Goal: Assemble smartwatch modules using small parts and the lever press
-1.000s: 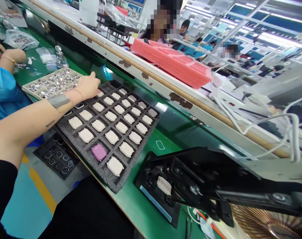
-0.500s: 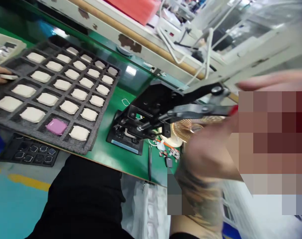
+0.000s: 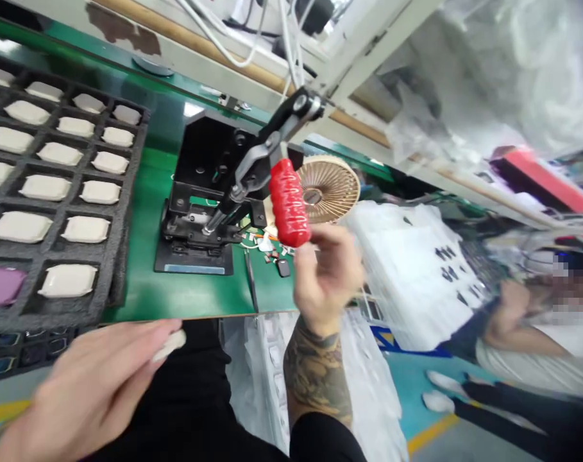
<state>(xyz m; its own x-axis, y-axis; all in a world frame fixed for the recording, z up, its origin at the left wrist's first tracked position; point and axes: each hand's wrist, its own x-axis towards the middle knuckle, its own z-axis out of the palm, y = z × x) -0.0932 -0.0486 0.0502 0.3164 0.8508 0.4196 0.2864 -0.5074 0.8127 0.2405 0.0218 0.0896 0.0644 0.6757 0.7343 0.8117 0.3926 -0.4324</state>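
My left hand (image 3: 103, 378) is closed, pinching a small off-white piece (image 3: 170, 345) between thumb and fingers, in front of the tray and above my lap. My right hand (image 3: 327, 273) has curled fingers and its thumb at the lower end of the red ribbed lever handle (image 3: 290, 204). That handle hangs from the linkage of a black toggle press (image 3: 202, 154) on the green bench. The press's plunger (image 3: 218, 215) points down at its base (image 3: 194, 258); what lies under it is hidden. Left of it, a grey foam tray (image 3: 132, 167) holds several off-white pieces (image 3: 68, 280) and one purple piece (image 3: 2, 285).
Behind the handle stands a gold fan (image 3: 327, 186). Tweezers (image 3: 251, 281), a dark square part (image 3: 283, 268) and small scraps lie on the green bench (image 3: 176, 298). A white-covered stack (image 3: 401, 276) is at right, with a co-worker's arm (image 3: 526, 327) beyond.
My view has swung right. My left hand has come away from the tray's far left with the off-white piece. The red handle has come down with my right hand at its end.
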